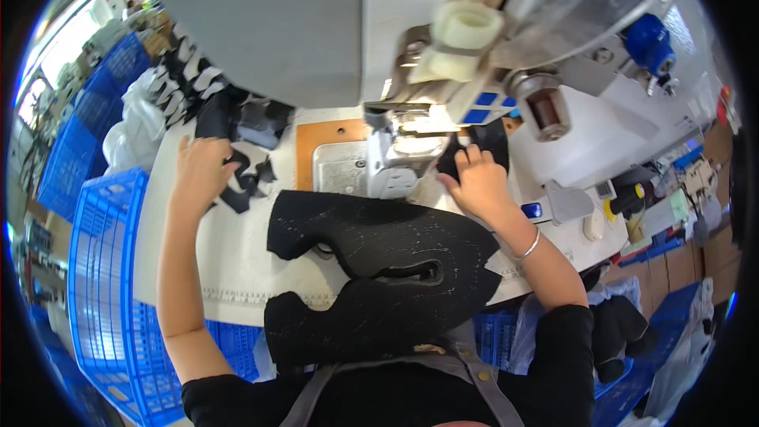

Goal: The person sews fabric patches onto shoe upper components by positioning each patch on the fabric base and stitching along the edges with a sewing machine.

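Observation:
A large curved black foam-like fabric piece [395, 257] with a slit and pale specks lies across the table's front edge, against my body. Beyond it stands the head of a sewing machine [393, 162]. To its left, my left hand [205, 168] reaches over a heap of small black cut pieces [251, 182], thumb apart from the fingers; its fingertips are partly hidden. My right hand [481, 183] is right of the machine head, fingers spread over a black fabric piece [494, 142] lying there. Neither hand touches the large piece.
A blue plastic crate [103, 269] stands left of the white table [229, 269]. A clear plastic cover [585, 0] hangs at upper right. On the table's right are a small blue object [532, 210], a grey pad [569, 204] and a yellow-and-black spool [627, 202]. More crates surround the table.

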Action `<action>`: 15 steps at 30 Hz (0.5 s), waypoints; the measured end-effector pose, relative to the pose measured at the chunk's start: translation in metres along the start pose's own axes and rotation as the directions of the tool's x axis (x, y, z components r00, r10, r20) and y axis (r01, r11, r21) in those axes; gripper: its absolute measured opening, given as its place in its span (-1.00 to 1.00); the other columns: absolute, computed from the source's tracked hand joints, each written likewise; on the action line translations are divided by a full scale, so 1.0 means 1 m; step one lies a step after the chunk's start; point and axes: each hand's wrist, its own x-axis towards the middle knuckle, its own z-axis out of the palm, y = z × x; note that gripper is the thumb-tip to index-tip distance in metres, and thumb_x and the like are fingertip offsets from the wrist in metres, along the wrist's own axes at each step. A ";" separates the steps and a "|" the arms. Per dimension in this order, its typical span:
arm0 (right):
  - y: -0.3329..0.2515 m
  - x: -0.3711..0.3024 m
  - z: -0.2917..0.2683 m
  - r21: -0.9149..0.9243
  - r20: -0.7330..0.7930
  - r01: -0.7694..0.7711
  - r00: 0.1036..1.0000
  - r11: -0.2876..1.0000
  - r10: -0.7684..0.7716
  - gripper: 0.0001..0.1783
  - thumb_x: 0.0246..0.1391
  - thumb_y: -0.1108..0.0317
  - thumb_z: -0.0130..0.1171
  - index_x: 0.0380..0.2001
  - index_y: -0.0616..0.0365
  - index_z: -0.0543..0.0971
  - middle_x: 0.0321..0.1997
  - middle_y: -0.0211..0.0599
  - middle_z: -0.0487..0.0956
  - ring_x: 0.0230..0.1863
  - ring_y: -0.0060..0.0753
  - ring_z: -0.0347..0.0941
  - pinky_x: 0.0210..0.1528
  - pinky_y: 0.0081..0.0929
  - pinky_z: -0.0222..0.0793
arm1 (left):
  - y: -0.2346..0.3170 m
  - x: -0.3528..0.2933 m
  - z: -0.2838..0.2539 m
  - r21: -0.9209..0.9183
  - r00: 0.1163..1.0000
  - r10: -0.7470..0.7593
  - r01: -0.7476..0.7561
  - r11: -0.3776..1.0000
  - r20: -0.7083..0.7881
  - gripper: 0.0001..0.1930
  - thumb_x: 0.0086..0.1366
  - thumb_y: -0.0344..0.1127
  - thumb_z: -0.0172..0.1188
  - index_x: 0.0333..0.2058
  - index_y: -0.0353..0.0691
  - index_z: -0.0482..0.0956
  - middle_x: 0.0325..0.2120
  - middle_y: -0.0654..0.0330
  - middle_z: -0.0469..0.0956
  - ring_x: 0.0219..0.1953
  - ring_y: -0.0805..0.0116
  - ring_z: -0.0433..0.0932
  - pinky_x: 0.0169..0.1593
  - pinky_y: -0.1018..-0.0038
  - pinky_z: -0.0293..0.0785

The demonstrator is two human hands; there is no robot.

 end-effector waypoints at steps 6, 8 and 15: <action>-0.003 0.011 -0.030 0.052 0.161 -0.073 0.985 0.996 0.064 -0.37 0.07 -0.17 0.10 -0.22 0.28 0.58 -0.04 -0.04 0.48 -0.12 0.03 0.50 -0.12 -0.15 0.45 | -0.147 -0.050 0.081 -0.537 0.965 0.054 0.096 0.838 0.257 -0.57 -0.29 -0.35 0.54 -0.35 -0.18 0.60 -0.43 0.16 0.52 -0.32 0.25 0.51 -0.23 0.41 0.44; 0.002 0.002 -0.055 0.221 0.127 -0.099 0.989 0.970 0.072 -0.41 0.08 -0.11 0.13 -0.17 0.29 0.58 -0.10 -0.14 0.50 -0.13 -0.02 0.53 -0.14 -0.19 0.45 | -0.143 -0.049 0.084 -0.536 0.949 0.055 0.128 0.834 0.311 -0.59 -0.23 -0.37 0.52 -0.31 -0.19 0.60 -0.36 0.17 0.52 -0.33 0.33 0.49 -0.25 0.45 0.44; -0.034 -0.041 -0.094 0.551 0.245 0.225 0.877 0.804 -0.413 -0.17 -0.27 0.13 0.47 0.10 0.26 0.40 0.02 -0.07 0.49 0.00 -0.01 0.46 0.04 -0.29 0.38 | -0.145 -0.079 0.063 -0.583 0.933 -0.074 0.281 0.762 0.353 -0.47 -0.08 -0.42 0.44 -0.07 -0.22 0.50 -0.18 0.09 0.42 -0.30 0.25 0.48 -0.14 0.40 0.46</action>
